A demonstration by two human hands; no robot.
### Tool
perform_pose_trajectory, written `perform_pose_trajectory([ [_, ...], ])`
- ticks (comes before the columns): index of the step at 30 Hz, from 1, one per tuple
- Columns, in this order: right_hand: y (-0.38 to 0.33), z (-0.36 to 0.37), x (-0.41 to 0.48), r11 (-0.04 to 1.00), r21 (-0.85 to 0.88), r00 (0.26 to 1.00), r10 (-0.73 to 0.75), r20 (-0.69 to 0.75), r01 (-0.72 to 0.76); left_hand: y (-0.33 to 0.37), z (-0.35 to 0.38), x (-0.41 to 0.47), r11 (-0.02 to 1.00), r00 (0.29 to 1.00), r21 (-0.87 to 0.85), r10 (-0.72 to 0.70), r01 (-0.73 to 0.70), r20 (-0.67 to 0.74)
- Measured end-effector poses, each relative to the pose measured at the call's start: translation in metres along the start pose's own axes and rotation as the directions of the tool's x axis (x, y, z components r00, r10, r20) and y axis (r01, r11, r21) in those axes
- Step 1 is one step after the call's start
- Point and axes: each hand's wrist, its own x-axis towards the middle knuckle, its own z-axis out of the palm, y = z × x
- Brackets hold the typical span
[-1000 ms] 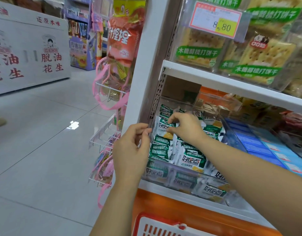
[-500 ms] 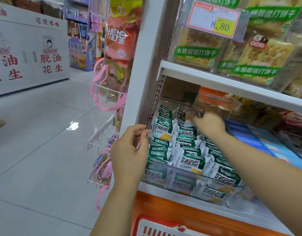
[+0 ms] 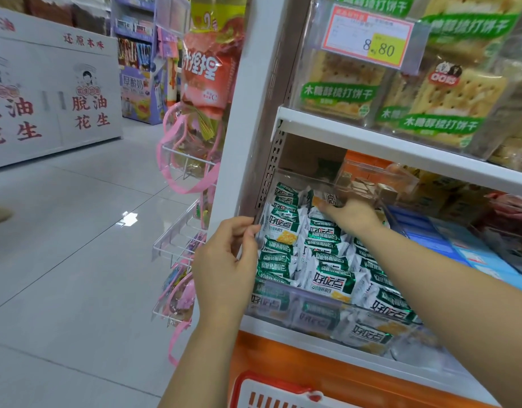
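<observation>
We note left hand [image 3: 224, 260], centre-left of frame: thumb and fingers curled, pinching front-left corner of clear plastic shelf bin [image 3: 298, 301]. We see right hand [image 3: 352, 216], mid-frame, reaching deep over green-and-white foil snack packets [image 3: 331, 282] filling bin; fingertips on upright rear packet [image 3: 323, 200], pinch or plain touch we cannot tell. Key relation: upright rear packet just left of right hand fingertips, long axis up-frame; right hand nearer, left hand well apart, lower left. Our guess: packet comes forward, toward lower frame.
</observation>
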Motion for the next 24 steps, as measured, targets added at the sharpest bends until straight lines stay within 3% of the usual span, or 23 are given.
perform_pose_trajectory([
  [3, -0.004, 0.005, 0.004, 0.998, -0.057, 1.0, 0.001, 0.005, 0.0, 0.001, 0.0, 0.0, 1.0, 1.0, 0.004, -0.013, 0.013, -0.002],
  [6, -0.007, 0.007, 0.007, 0.978, 0.208, 0.999, 0.022, -0.032, -0.015, 0.001, -0.001, 0.0, 1.0, 1.0, 0.007, -0.02, 0.02, 0.006],
  [10, -0.013, -0.009, -0.013, 0.836, 0.536, 0.986, -0.036, -0.163, 0.119, 0.001, -0.003, 0.001, 1.0, 1.0, 0.014, -0.024, 0.024, 0.018],
  [12, -0.017, -0.016, -0.032, 0.828, 0.508, 0.971, -0.193, -0.141, 0.238, 0.002, -0.004, 0.002, 1.0, 0.999, 0.013, -0.027, 0.026, 0.019],
  [16, -0.025, -0.01, -0.056, 0.824, 0.415, 0.893, -0.446, 0.053, 0.387, 0.005, -0.004, 0.0, 0.998, 0.999, 0.056, -0.006, 0.004, 0.038],
  [20, -0.028, -0.007, -0.051, 0.843, 0.298, 0.875, -0.482, 0.049, 0.447, 0.016, -0.007, -0.005, 0.979, 0.997, 0.184, 0.078, -0.082, 0.029],
  [24, -0.025, -0.013, -0.051, 0.842, 0.289, 0.862, -0.498, 0.089, 0.456, 0.024, -0.009, -0.003, 0.951, 0.983, 0.259, 0.141, -0.166, 0.115],
])
